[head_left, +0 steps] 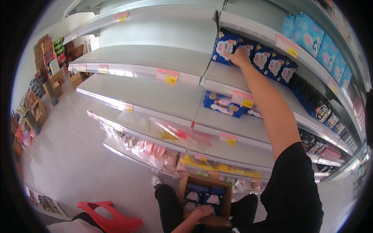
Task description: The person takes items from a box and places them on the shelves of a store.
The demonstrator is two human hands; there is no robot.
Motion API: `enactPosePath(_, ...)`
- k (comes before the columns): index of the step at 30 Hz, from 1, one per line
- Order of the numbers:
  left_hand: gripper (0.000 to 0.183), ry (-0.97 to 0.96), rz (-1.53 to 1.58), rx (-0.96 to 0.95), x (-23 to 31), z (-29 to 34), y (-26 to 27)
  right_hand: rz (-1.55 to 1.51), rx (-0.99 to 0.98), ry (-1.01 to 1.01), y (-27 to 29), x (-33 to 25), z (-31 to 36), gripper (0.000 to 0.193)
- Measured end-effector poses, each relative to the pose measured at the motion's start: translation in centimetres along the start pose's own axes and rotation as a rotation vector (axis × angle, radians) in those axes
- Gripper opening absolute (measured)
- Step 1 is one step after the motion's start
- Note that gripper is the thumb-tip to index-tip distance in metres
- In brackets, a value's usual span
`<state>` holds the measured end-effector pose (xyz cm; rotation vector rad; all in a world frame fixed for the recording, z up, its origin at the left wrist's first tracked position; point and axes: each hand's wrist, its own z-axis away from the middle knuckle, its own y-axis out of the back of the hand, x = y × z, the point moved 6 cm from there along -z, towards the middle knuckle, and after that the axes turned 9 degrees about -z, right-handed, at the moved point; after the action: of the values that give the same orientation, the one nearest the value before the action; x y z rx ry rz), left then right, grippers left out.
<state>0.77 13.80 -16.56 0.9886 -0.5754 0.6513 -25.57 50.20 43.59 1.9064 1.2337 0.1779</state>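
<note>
My right hand (240, 56) reaches up to a shelf on the right. Its fingers are closed round the top of a dark blue soft packet (247, 44) with a white cloud-shaped label. That packet stands upright in a row, beside the leftmost packet (224, 47), which my thumb tip meets. Low in front of me, my left hand (206, 210) is inside an open cardboard box (226, 191) between my legs. More dark blue packets (192, 196) fill the box. The left fingers curl over one of them and partly hide it.
Shelf boards (155, 58) with price tags span the front. Blue packets (223, 105) lie on the board below; light blue packs (309, 33) stand above right. Plastic-wrapped pink goods (157, 151) sit lower. A red plastic stool (110, 217) is at lower left, cardboard boxes (39, 110) farther off.
</note>
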Motion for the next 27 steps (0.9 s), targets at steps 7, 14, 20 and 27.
enactPosePath(7,0.044,0.141,-0.02,0.042,0.5,1.8,0.2,0.209,-0.256,0.246,6.6,-8.2,8.7,0.045)
enactPosePath(14,0.049,0.225,-0.121,-0.049,-2.8,1.0,-2.2,-0.719,-0.4,0.268,6.9,-4.9,40.4,0.027)
enactPosePath(20,0.043,0.276,-0.095,-0.081,-2.0,1.8,-1.5,-0.548,-0.728,-0.553,-9.5,12.3,72.2,0.025)
enactPosePath(27,0.043,0.205,-0.152,-0.114,-2.1,0.4,-2.3,-0.693,-0.922,-0.789,-12.6,13.2,78.3,0.031)
